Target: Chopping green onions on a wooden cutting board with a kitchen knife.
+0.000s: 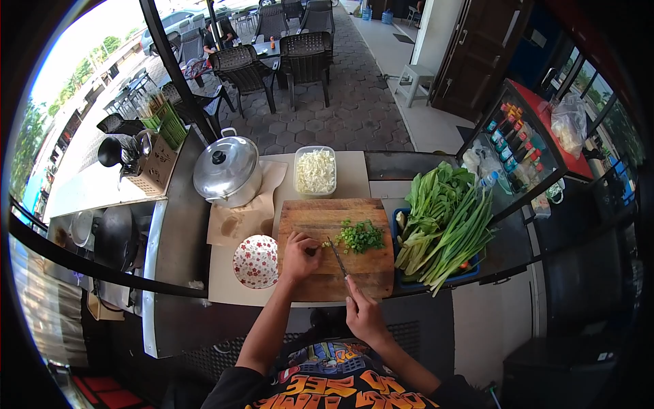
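On a wooden cutting board (332, 282), my right hand (365, 313) grips the handle of a kitchen knife (339, 258). Its narrow blade points away from me, tip by a few pale green pieces. Just right of the blade lies a loose heap of chopped green onion (361, 236). My left hand (301, 257) rests on the board's left half with curled fingers, close to the small pieces. Whether something is pinched in those fingers is hidden. Left of the board sits a flower-patterned bowl (255, 262).
A plastic tub of shredded cabbage (316, 171) stands behind the board, with a lidded aluminium pot (227, 171) to its left. At right, a blue basket (465, 272) holds leafy greens (437, 204) and green onions (449, 245). Beyond it is a glass case (516, 138) with bottles.
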Demonstrator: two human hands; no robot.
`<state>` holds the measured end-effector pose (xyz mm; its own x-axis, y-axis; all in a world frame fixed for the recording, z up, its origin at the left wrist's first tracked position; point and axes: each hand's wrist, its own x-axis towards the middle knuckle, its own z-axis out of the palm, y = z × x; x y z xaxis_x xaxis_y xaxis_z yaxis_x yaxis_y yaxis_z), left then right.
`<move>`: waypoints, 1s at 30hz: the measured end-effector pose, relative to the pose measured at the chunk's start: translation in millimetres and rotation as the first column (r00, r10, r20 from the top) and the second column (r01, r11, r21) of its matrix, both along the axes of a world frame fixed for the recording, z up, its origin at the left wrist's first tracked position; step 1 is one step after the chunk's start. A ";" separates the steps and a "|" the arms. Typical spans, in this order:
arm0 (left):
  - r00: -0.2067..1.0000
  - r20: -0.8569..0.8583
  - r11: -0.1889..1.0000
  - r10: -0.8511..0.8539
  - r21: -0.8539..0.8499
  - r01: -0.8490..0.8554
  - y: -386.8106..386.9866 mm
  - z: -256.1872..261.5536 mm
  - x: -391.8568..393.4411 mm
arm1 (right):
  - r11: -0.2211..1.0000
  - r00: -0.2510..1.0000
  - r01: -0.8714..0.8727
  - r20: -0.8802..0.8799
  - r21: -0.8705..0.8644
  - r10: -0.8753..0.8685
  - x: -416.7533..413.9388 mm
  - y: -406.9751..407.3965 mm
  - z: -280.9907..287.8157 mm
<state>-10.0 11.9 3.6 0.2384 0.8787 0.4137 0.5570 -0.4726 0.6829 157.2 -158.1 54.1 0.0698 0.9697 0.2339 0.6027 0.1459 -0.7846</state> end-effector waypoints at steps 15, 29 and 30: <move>1.000 0.003 1.000 -0.007 -0.002 0.007 0.0 -2.3 -0.5 | 0.942 0.972 0.003 0.222 -0.337 0.076 -23.6 27.7 1.8; 1.000 0.005 0.998 -0.003 -0.055 0.004 -0.4 -1.1 0.0 | 0.958 0.958 0.002 0.274 -0.288 0.080 -6.5 -18.3 -10.6; 1.000 0.011 0.997 -0.007 -0.073 0.008 0.4 -1.0 -0.1 | 0.958 0.958 0.005 0.275 -0.288 0.078 -1.2 -23.7 -7.3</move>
<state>-10.0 12.3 2.6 0.2407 0.9049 0.3509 0.5459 -0.4252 0.7220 156.1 -181.8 46.8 0.0044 0.9990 -0.0456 0.8026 -0.0307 -0.5957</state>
